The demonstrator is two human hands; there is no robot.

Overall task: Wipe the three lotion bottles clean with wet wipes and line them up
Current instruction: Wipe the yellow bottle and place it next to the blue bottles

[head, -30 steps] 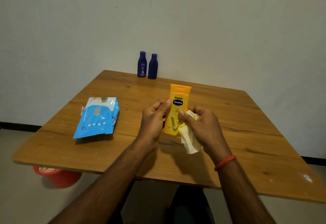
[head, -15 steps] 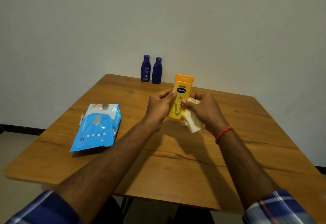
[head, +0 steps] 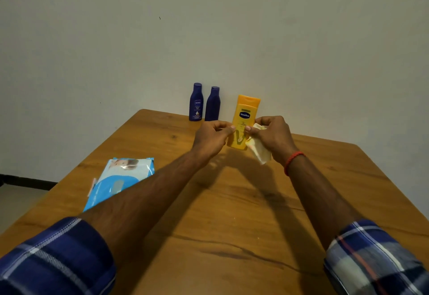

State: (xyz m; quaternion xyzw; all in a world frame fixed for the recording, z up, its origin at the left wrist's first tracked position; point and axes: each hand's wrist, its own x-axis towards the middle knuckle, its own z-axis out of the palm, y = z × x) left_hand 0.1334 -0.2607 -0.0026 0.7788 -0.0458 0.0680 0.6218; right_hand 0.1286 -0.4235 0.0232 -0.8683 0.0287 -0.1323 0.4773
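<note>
Outstretched left hand [head: 212, 138], right hand [head: 271, 135] pinching bottle [head: 246, 112] (upright)

Yellow bottle [head: 246, 118] is held upright over the far end of the bench [head: 232, 213]. The left hand [head: 212, 138] pinches its left edge and the right hand [head: 271, 137] grips a crumpled wet wipe [head: 260, 153] against its right side. Labelled blue bottle [head: 196, 103] and second blue bottle [head: 215, 104] stand together by the wall, just left. Wipes pack [head: 123, 178] lies near the left edge.

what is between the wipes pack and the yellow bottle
In the head view, the left forearm crosses that stretch above bare table, its left hand holding the yellow bottle; the wipes pack is partly hidden behind the arm.
</note>
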